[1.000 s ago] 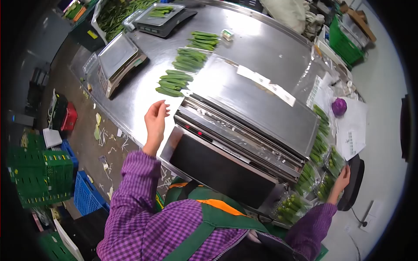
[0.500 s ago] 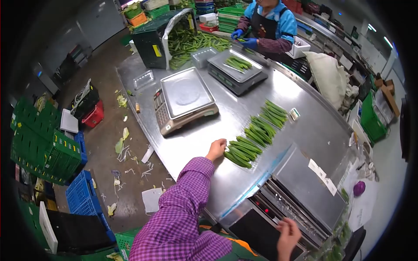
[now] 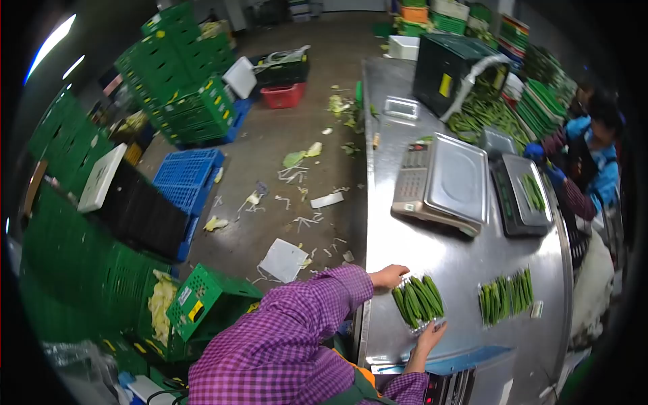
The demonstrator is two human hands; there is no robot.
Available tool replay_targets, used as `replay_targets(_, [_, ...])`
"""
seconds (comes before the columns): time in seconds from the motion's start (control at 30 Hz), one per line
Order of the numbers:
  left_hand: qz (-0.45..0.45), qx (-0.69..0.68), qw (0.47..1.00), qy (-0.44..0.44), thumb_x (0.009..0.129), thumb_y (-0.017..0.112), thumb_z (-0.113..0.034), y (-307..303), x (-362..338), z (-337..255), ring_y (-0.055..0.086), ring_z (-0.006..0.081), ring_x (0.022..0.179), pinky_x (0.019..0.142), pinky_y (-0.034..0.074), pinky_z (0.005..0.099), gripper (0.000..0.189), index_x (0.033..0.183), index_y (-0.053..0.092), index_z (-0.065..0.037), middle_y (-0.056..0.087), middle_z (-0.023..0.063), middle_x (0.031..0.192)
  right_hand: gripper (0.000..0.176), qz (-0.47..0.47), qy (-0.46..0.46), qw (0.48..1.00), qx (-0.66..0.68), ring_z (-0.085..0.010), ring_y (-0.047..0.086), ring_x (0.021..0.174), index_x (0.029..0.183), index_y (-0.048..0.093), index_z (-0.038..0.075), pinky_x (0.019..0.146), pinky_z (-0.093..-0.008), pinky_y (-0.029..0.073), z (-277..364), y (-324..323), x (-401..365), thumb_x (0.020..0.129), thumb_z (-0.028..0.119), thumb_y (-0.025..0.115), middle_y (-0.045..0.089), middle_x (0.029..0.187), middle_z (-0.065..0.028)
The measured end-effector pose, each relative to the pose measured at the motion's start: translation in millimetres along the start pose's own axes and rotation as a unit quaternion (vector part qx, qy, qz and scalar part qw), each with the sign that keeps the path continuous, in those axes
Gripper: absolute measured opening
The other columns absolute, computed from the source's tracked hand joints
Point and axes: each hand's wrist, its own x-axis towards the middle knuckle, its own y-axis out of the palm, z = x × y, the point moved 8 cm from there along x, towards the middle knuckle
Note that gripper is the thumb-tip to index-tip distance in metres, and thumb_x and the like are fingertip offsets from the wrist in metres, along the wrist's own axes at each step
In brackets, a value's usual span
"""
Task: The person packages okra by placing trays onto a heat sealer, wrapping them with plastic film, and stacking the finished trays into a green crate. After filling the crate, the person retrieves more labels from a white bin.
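Note:
A clear tray of okra (image 3: pixel 418 300) is between my hands near the table's front left edge. My left hand (image 3: pixel 389 276) grips the tray at its upper left corner, fingers closed on the rim. At the lower right end, my right hand (image 3: pixel 430 335) has its fingers closed on the tray's edge. Two more trays hold green pods to the right, a nearer okra tray (image 3: pixel 495 301) and a farther okra tray (image 3: pixel 522 291), lying side by side. A small white label block (image 3: pixel 536 310) sits beside them.
Two scales, a beige scale (image 3: pixel 445 185) and a black scale (image 3: pixel 520 196), stand beyond my hands. A tipped dark crate (image 3: pixel 442 71) spills pods at the back. A co-worker (image 3: pixel 587 155) in blue gloves stands right. The wrapping machine (image 3: pixel 452 388) is below; green crates (image 3: pixel 202 304) stand left.
My view has swung left. My right hand has left the wrapping machine and now holds an okra tray with my left hand; that tray is apart from the others.

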Motion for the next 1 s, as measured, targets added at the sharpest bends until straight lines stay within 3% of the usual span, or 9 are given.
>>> replay_targets(0.17, [0.008,0.011,0.999,-0.036,0.077,0.049,-0.004,-5.7,-16.7,2.7,0.059,0.0311,0.093,0.082,0.046,0.0371,0.032,0.108,0.057,-0.002,0.061,0.0194,0.101,0.050,-0.010,-0.065,0.998,-0.024,-0.0273,0.050,0.108,0.133,0.030,-0.006,0.092,-0.0326,0.039,12.8,11.7,-12.2,0.088,0.006,0.048,0.045,0.126,-0.0231])
replay_targets(0.27, [-0.019,-0.067,0.997,-0.029,0.079,0.052,-0.003,-23.8,-30.5,-17.2,0.059,0.0189,0.079,0.073,0.048,0.0313,0.034,0.112,0.056,-0.006,0.062,0.0093,0.093,0.051,0.017,-0.136,0.987,-0.087,-0.0283,0.048,0.109,0.134,0.030,-0.006,0.091,-0.0342,0.040,58.0,6.6,-41.4,0.089,0.009,0.048,0.043,0.127,-0.0235])
replay_targets(0.37, [0.040,-0.129,0.986,-0.095,0.078,0.052,0.000,-54.5,-67.2,-104.3,0.053,0.0146,0.082,0.066,0.048,0.0287,0.043,0.119,0.054,-0.011,0.059,0.0036,0.102,0.054,0.016,-0.205,0.978,-0.041,-0.0297,0.045,0.112,0.135,0.029,-0.005,0.089,-0.0355,0.042,108.7,-26.4,-78.9,0.087,0.008,0.051,0.039,0.130,-0.0225])
replay_targets(0.4, [0.035,-0.130,0.991,-0.022,0.080,0.050,-0.001,-53.2,-62.4,-115.0,0.053,0.0147,0.084,0.066,0.048,0.0282,0.044,0.123,0.052,-0.011,0.057,0.0033,0.109,0.056,0.013,-0.193,0.980,-0.048,-0.0287,0.045,0.112,0.135,0.028,-0.005,0.087,-0.0345,0.043,128.1,-44.4,-89.7,0.086,0.006,0.053,0.038,0.132,-0.0213])
replay_targets(0.47, [0.080,-0.146,0.986,-0.026,0.085,0.050,-0.004,-47.2,-75.8,-156.1,0.055,0.0136,0.085,0.067,0.048,0.0256,0.039,0.124,0.051,-0.008,0.058,0.0027,0.107,0.053,-0.032,-0.221,0.971,-0.084,-0.0263,0.049,0.107,0.132,0.034,-0.004,0.082,-0.0322,0.045,174.3,-87.5,-117.2,0.085,0.006,0.054,0.044,0.126,-0.0188])
replay_targets(0.6, [0.157,-0.229,0.960,0.041,0.084,0.054,-0.003,24.0,-74.7,-241.2,0.054,0.0115,0.082,0.067,0.049,0.0252,0.038,0.121,0.051,0.000,0.058,0.0078,0.106,0.047,-0.136,-0.230,0.958,-0.103,-0.0210,0.054,0.094,0.126,0.042,-0.004,0.067,-0.0253,0.045,193.0,-196.1,-136.6,0.083,0.007,0.057,0.049,0.117,-0.0159])
replay_targets(0.77, [0.255,-0.231,0.936,0.072,0.083,0.055,0.002,141.5,-72.4,-314.1,0.055,0.0103,0.084,0.070,0.049,0.0242,0.037,0.119,0.051,0.004,0.059,0.0086,0.105,0.039,-0.265,-0.219,0.929,-0.134,-0.0212,0.055,0.089,0.120,0.049,-0.002,0.066,-0.0262,0.046,163.5,-316.0,-160.7,0.084,0.009,0.056,0.051,0.115,-0.0146])
replay_targets(0.9, [0.321,-0.203,0.919,0.109,0.082,0.056,0.003,222.4,-73.1,-356.1,0.056,0.0102,0.074,0.066,0.047,0.0230,0.031,0.113,0.053,0.007,0.062,0.0069,0.089,0.033,-0.333,-0.193,0.907,-0.171,-0.0152,0.054,0.085,0.117,0.053,0.000,0.067,-0.0241,0.047,124.0,-388.0,-177.1,0.085,0.009,0.056,0.055,0.110,-0.0103])
replay_targets(1.0, [0.355,-0.191,0.908,0.114,0.081,0.057,0.004,261.0,-72.8,-376.6,0.057,0.0107,0.075,0.067,0.047,0.0227,0.033,0.114,0.053,0.007,0.062,0.0066,0.087,0.032,-0.367,-0.155,0.900,-0.177,-0.0197,0.057,0.083,0.113,0.056,-0.001,0.071,-0.0288,0.047,102.8,-422.7,-179.4,0.085,0.014,0.055,0.058,0.101,-0.0124])
